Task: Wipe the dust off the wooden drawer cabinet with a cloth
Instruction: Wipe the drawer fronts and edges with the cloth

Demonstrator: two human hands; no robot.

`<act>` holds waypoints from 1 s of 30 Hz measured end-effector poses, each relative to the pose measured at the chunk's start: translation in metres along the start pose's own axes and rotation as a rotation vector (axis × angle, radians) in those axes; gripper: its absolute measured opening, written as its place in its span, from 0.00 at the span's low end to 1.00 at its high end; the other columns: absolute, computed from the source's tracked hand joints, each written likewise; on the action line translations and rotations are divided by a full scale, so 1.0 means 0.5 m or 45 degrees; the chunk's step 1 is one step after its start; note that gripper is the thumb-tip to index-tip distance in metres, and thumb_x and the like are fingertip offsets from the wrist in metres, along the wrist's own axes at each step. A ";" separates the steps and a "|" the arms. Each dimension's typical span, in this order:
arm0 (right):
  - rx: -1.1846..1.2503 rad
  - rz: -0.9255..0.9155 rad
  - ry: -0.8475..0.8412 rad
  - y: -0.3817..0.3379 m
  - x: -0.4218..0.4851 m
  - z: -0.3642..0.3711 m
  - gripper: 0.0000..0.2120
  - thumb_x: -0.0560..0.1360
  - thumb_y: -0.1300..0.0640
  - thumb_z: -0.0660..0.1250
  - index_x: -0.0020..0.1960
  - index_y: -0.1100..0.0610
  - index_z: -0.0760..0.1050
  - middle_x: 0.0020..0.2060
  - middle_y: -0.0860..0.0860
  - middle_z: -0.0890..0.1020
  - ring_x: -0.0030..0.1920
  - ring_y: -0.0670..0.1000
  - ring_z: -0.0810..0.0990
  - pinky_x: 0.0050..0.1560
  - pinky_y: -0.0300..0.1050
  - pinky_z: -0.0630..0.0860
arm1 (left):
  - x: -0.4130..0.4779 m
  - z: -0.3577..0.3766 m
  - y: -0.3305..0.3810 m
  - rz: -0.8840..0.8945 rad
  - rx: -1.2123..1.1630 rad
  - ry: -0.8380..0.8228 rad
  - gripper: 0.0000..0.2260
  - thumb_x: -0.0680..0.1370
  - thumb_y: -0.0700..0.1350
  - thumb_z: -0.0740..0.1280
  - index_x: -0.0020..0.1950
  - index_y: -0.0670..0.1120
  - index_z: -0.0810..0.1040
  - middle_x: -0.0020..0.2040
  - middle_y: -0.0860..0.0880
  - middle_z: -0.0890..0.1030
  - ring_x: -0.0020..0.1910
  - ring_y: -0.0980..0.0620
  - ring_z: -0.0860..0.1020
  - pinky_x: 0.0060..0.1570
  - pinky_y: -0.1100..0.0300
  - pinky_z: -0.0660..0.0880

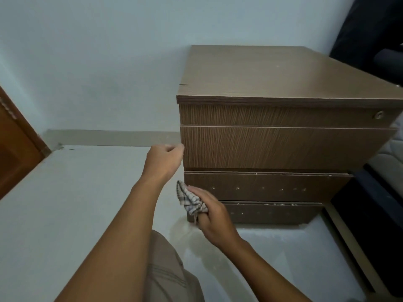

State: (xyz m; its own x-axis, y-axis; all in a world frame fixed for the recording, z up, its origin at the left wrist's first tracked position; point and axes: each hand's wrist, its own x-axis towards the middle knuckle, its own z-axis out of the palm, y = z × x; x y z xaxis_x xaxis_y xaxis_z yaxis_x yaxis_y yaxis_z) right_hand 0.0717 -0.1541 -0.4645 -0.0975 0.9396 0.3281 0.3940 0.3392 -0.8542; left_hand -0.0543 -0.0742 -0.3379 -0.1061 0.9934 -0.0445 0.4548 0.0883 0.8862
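Wooden cabinet [283, 83] sits on the pale floor [76, 192], back against the wall [98, 62], brown door [15, 149] far left. The left hand [164, 158] is at the left edge of the tall drawer [283, 147], fingers curled in; they seem to touch the edge, but I can't tell if they grip it. The right hand [211, 216], lower down, has its fingers closed round a bunched checked cloth [189, 199], held vs. the left end of the lower drawer front [261, 186].
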 end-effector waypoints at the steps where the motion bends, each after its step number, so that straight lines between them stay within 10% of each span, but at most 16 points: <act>1: -0.004 0.025 -0.005 0.000 -0.008 -0.020 0.32 0.69 0.74 0.58 0.70 0.53 0.71 0.66 0.48 0.75 0.66 0.42 0.71 0.68 0.42 0.69 | -0.006 0.008 -0.001 0.004 0.066 -0.007 0.10 0.78 0.50 0.61 0.43 0.48 0.79 0.42 0.50 0.80 0.45 0.50 0.81 0.41 0.58 0.71; 10: -0.091 0.080 0.168 0.016 -0.062 -0.194 0.28 0.72 0.74 0.60 0.68 0.54 0.72 0.61 0.47 0.77 0.61 0.38 0.74 0.61 0.30 0.68 | -0.050 0.110 -0.033 -0.190 0.064 0.139 0.17 0.80 0.47 0.62 0.67 0.43 0.76 0.57 0.45 0.81 0.49 0.48 0.77 0.44 0.58 0.72; 16: -0.156 0.161 0.359 0.054 -0.116 -0.278 0.26 0.73 0.73 0.61 0.67 0.54 0.73 0.59 0.47 0.78 0.59 0.36 0.74 0.59 0.29 0.69 | -0.068 0.152 -0.062 -0.311 -0.153 0.275 0.11 0.81 0.46 0.62 0.58 0.45 0.79 0.49 0.48 0.78 0.50 0.46 0.77 0.47 0.57 0.71; 21: -0.482 0.240 0.638 0.089 -0.160 -0.344 0.27 0.73 0.72 0.64 0.68 0.52 0.72 0.62 0.46 0.77 0.59 0.38 0.74 0.59 0.31 0.71 | -0.070 0.173 -0.070 -0.461 -0.362 0.374 0.19 0.80 0.51 0.64 0.67 0.44 0.75 0.65 0.45 0.77 0.62 0.44 0.75 0.55 0.57 0.69; 26: -0.748 0.301 1.010 0.123 -0.176 -0.421 0.28 0.70 0.75 0.61 0.67 0.57 0.72 0.64 0.53 0.76 0.64 0.53 0.75 0.64 0.53 0.72 | -0.053 0.184 -0.073 -0.544 -0.500 0.401 0.15 0.78 0.52 0.65 0.62 0.46 0.75 0.57 0.47 0.75 0.56 0.46 0.74 0.58 0.51 0.73; 30: -0.844 0.441 1.094 0.135 -0.172 -0.477 0.26 0.72 0.73 0.61 0.67 0.56 0.72 0.65 0.52 0.76 0.65 0.55 0.73 0.64 0.52 0.70 | -0.046 0.192 -0.072 -0.578 -0.557 0.410 0.11 0.78 0.52 0.64 0.55 0.48 0.70 0.54 0.47 0.72 0.52 0.47 0.71 0.53 0.52 0.72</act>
State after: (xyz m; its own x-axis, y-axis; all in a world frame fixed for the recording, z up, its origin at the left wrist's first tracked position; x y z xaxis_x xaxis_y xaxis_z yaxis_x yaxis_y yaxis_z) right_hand 0.3245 -0.2232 -0.4543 0.6683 0.5489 0.5020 0.7082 -0.2629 -0.6553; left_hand 0.0166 -0.0931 -0.4131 -0.4878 0.7885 -0.3746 -0.0859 0.3837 0.9195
